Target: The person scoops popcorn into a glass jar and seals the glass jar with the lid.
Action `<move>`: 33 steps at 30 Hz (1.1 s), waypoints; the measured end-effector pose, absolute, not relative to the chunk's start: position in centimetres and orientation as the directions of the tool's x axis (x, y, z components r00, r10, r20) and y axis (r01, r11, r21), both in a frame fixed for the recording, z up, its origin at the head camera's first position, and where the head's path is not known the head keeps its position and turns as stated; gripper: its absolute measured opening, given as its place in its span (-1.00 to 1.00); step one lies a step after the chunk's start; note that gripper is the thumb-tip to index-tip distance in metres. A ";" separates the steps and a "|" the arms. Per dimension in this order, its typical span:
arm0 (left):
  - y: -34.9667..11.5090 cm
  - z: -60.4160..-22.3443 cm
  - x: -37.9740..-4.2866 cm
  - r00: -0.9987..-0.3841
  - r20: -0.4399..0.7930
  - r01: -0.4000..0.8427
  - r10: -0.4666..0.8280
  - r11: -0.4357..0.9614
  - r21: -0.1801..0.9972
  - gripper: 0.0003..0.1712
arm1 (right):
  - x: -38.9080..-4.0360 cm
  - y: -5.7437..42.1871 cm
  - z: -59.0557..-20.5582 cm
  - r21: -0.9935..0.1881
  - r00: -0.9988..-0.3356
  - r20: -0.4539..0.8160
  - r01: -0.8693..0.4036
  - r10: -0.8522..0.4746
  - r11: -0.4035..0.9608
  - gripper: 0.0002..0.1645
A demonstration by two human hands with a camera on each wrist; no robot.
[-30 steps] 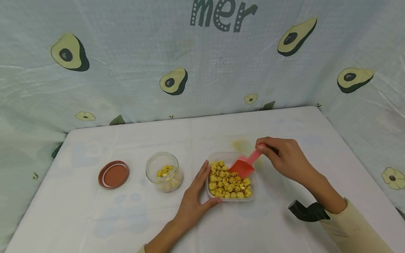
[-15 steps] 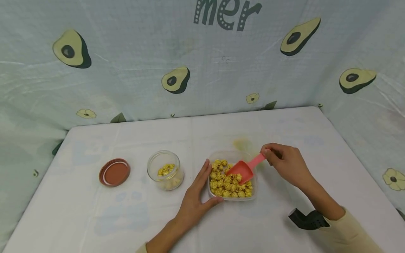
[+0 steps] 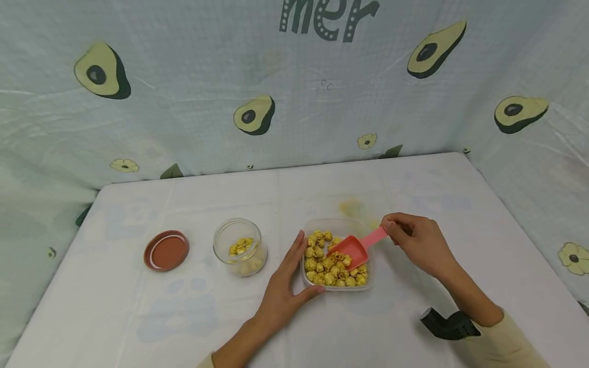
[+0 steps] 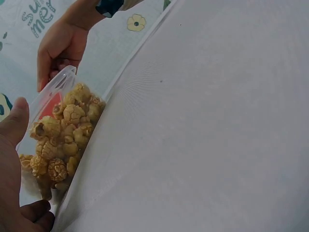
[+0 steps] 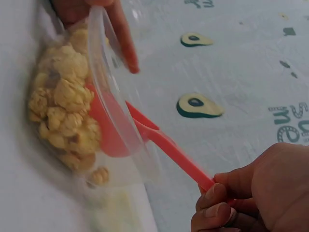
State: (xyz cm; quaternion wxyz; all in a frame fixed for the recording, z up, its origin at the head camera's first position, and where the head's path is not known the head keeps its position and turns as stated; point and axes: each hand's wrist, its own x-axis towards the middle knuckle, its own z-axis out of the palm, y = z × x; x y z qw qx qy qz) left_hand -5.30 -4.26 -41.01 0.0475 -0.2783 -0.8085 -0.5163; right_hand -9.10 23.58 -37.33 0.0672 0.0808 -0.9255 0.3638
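A clear plastic container [image 3: 338, 288] of yellow popcorn [image 3: 329, 270] sits on the table. My left hand [image 3: 280, 294] rests against its near-left corner, fingers extended along the left side and thumb at the front edge. My right hand [image 3: 416, 240] pinches the handle end of a pink scoop [image 3: 353, 251]. The scoop's blade lies tilted among the popcorn, its tip partly covered. In the right wrist view, the scoop [image 5: 176, 157] slants over the container's rim, and finger and thumb grip its handle. Left of the container stands an open glass jar [image 3: 240, 250] with some popcorn inside.
A reddish-brown lid [image 3: 166, 251] lies on the white-covered table [image 3: 110, 296], left of the jar. Behind the table hangs a pale cloth [image 3: 184, 102] printed with avocados. A yellow stain [image 3: 352, 208] marks the tablecloth behind the container.
My right hand has drawn slightly right and toward me, and the scoop's handle has lowered with its blade in the popcorn. The popcorn has shifted around it. My left hand stays at the container.
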 end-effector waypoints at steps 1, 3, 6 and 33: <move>-4.2 -41.0 -5.3 -0.841 0.364 0.498 0.401 0.309 0.810 -0.01 | -9.1 23.5 -37.3 -0.664 -0.978 0.173 -0.200 -0.112 0.720 -0.71; -4.2 -41.0 -5.3 -0.841 0.363 0.496 0.402 0.301 0.814 -0.02 | -9.0 23.4 -37.4 -0.680 -0.982 0.144 -0.190 -0.125 0.708 -0.70; -4.1 -41.0 -5.3 -0.840 0.363 0.495 0.403 0.296 0.817 -0.02 | -8.8 23.1 -37.8 -0.706 -0.986 0.110 -0.165 -0.123 0.689 -0.70; -4.2 -41.0 -5.3 -0.848 0.349 0.484 0.399 0.314 0.817 -0.02 | -6.8 22.2 -39.4 -0.861 -0.996 -0.033 -0.011 -0.078 0.509 -0.70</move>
